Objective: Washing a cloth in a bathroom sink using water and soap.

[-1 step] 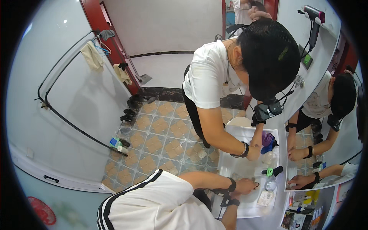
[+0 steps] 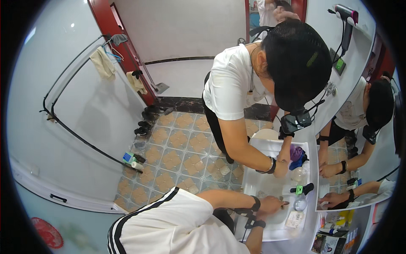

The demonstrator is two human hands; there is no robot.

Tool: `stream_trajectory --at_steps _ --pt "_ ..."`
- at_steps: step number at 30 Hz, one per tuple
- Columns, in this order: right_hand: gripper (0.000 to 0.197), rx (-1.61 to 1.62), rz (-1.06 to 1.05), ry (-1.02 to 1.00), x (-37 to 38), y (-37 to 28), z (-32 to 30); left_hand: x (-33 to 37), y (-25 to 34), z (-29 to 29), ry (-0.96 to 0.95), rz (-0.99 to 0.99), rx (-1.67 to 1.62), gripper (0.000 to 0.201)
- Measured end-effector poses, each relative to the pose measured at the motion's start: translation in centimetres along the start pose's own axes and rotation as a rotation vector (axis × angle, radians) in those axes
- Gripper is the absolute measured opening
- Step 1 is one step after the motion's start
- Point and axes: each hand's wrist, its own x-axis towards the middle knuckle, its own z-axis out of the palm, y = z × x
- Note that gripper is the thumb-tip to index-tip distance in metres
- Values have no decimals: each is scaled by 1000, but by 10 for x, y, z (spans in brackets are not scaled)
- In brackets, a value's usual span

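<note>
At the lower right, a white rectangular basin (image 2: 249,190) lies under my hands. My left hand (image 2: 270,205) reaches over it with curled fingers; a small dark thing shows at the fingertips, too small to name. My right hand (image 2: 259,217) is close against it on the near side, its fingers mostly hidden. Black bands are on both my wrists. By the basin's right side are a white packet (image 2: 294,219), a clear round container (image 2: 300,205) and a black-and-green strap-like thing (image 2: 302,189). A co-worker's hands (image 2: 280,167) come together over the far part of the basin.
The co-worker in a white shirt and black cap (image 2: 302,63) leans over the basin. Purple cloth (image 2: 295,152) and a clear round item (image 2: 297,174) sit at its far right. A mirror (image 2: 359,148) and a shelf (image 2: 334,230) stand to the right. A black rail (image 2: 91,137) runs along the left wall.
The view has shifted very slightly, so most things appear a little further right. My left fingers have moved slightly around the dark thing.
</note>
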Motion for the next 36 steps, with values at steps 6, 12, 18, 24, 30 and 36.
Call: stream_trajectory --at_steps 6,12,18,24,30,36 --pt "58 578 224 26 5 -7 3 -19 -60 -18 -227 -13 65 20" --pt "48 914 510 178 14 -2 -6 -52 -92 -13 -383 -141 256 26" --pt "41 588 498 293 35 26 4 -74 -118 -9 -471 -18 421 31" --pt "34 -477 -54 470 54 174 -76 -52 -106 -25 -626 176 382 36" --pt "32 -535 308 387 61 130 -40 -51 -124 -39 -668 236 364 38" --pt "31 364 475 618 31 -7 3 -44 -125 -33 -728 214 299 40"
